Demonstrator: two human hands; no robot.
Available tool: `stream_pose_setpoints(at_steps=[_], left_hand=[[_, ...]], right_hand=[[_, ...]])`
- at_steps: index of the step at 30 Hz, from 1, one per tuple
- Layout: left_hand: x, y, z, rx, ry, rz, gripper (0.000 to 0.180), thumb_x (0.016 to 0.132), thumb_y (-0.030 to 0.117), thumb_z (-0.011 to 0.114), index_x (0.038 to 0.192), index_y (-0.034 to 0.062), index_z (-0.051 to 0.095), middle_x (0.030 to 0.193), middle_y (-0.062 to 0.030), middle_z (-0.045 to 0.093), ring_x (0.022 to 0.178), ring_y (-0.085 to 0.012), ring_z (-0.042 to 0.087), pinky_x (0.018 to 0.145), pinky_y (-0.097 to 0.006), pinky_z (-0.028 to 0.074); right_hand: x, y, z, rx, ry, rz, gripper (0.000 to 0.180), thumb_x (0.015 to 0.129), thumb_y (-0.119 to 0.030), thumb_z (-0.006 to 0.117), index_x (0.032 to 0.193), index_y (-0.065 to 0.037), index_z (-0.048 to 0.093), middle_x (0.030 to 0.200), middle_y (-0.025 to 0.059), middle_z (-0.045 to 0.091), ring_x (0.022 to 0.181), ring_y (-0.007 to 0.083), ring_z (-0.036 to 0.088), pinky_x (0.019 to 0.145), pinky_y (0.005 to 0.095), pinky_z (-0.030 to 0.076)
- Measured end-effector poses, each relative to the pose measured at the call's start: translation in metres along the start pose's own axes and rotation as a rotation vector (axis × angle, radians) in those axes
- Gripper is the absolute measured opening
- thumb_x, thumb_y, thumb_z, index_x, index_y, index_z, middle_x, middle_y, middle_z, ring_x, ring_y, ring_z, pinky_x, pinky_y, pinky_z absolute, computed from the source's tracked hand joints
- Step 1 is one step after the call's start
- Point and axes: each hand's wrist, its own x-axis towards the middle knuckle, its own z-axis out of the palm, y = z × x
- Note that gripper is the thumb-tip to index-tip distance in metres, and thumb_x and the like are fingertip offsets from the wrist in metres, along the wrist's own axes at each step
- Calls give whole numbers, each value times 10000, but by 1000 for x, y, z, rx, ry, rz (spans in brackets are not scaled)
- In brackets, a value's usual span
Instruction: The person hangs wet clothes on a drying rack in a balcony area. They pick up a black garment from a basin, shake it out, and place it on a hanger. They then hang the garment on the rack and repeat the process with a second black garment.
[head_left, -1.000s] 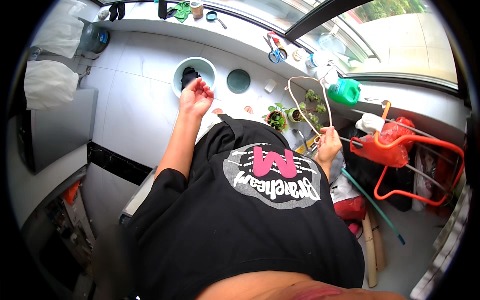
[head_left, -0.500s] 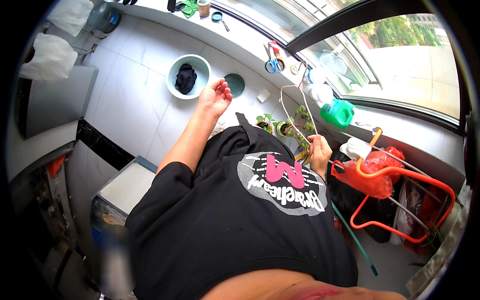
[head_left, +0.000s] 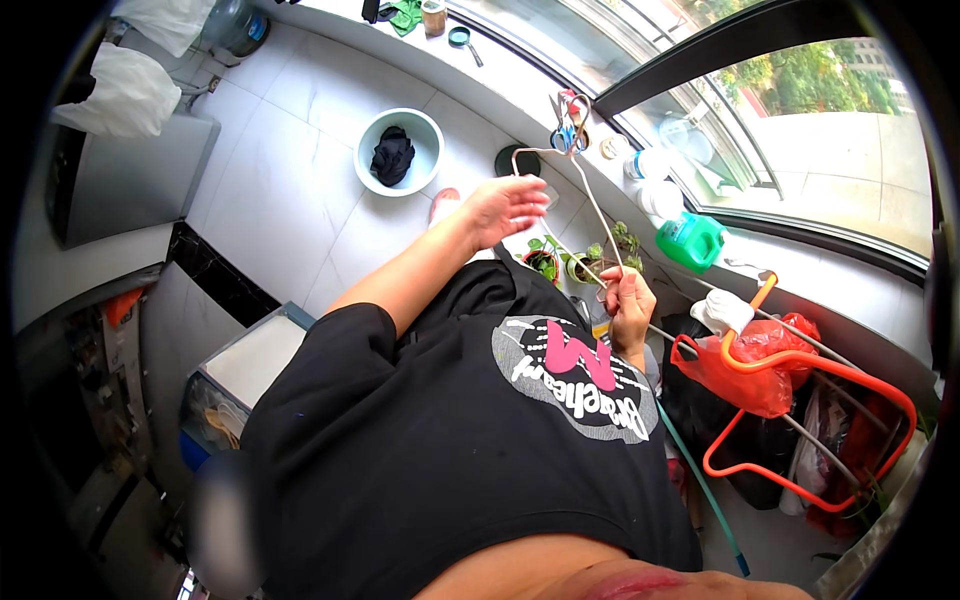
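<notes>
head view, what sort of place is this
Probably an enclosed home balcony or laundry corner: a basin with dark cloth on the tiled floor, a wire hanger in the right hand, potted plants near the window.

The right hand grips a pale hanger near the loosely spread left hand.

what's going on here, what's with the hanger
A person's right hand grips a pale wire hanger near one end. The open left hand is up against it in the view; whether it touches is unclear. Nothing hangs on the hanger. Beyond, a crumpled black cloth lies in a pale basin on the tiled floor.
</notes>
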Motion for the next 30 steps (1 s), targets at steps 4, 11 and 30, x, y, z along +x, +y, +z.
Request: stream_pose_setpoints(at_steps=[4, 11, 30], left_hand=[[-6, -7, 27, 291, -124, -96, 315, 834, 325, 612, 1055, 107, 559, 954, -40, 608, 785, -108, 583, 691, -267, 476], [-3, -6, 12, 304, -196, -119, 213, 864, 289, 572, 974, 107, 555, 825, -14, 630, 739, -77, 585, 676, -237, 452], [-51, 22, -166, 1390, -55, 11, 348, 777, 376, 606, 909, 54, 610, 807, -138, 633, 796, -290, 614, 753, -377, 464]], right_hand=[[-3, 0, 5, -18, -125, 52, 360, 937, -310, 437, 889, 12, 589, 567, -36, 428, 506, 35, 337, 485, 190, 259], [5, 27, 35, -22, -242, 158, 366, 918, -344, 469, 939, 0, 594, 687, -6, 520, 623, 67, 446, 567, 196, 337], [112, 83, 283, -248, -86, 362, 418, 797, -206, 642, 1130, 18, 526, 586, 16, 521, 459, 76, 488, 411, 226, 406]])
